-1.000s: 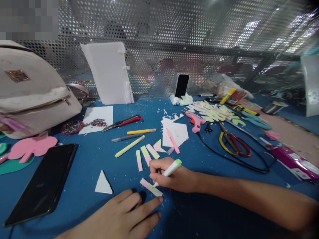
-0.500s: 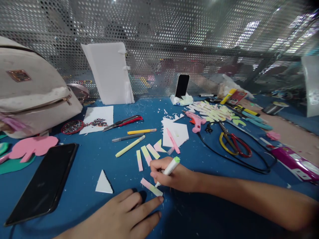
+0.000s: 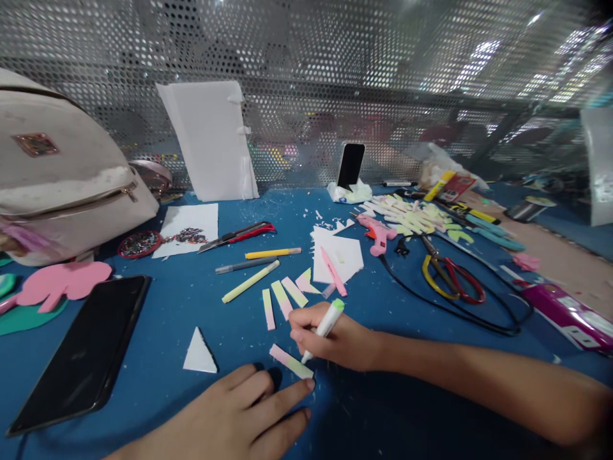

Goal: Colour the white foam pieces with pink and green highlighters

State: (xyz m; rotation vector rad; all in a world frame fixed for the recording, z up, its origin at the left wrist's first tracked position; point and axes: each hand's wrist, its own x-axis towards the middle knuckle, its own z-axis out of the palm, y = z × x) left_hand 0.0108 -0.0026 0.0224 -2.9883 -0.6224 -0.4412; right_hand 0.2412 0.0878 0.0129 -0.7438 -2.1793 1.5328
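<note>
Right hand [image 3: 345,345]: fingers pinched round a white marker [image 3: 329,319], green end up, nib down. Nib at the edge of a pink-and-green strip [image 3: 289,360]; contact cannot be told. Left hand [image 3: 244,409]: palm down, fingers loosely spread, gripping nothing; a fingertip at the strip's near end. Strip lies flat on the blue worktop [image 3: 230,329], between the hands.

Round red-rimmed dish [image 3: 139,244], to the left: full of mixed small glittery bits. More of these bits in a heap on the white paper [image 3: 204,217] just beside it. White packet [image 3: 348,193] at the back, a phone [image 3: 351,165] standing upright against it.

Compared with one second ago: nib shifted along the strip towards the left hand's fingertip, marker a little lower and further left at its green end. Left hand and strip practically unmoved.
</note>
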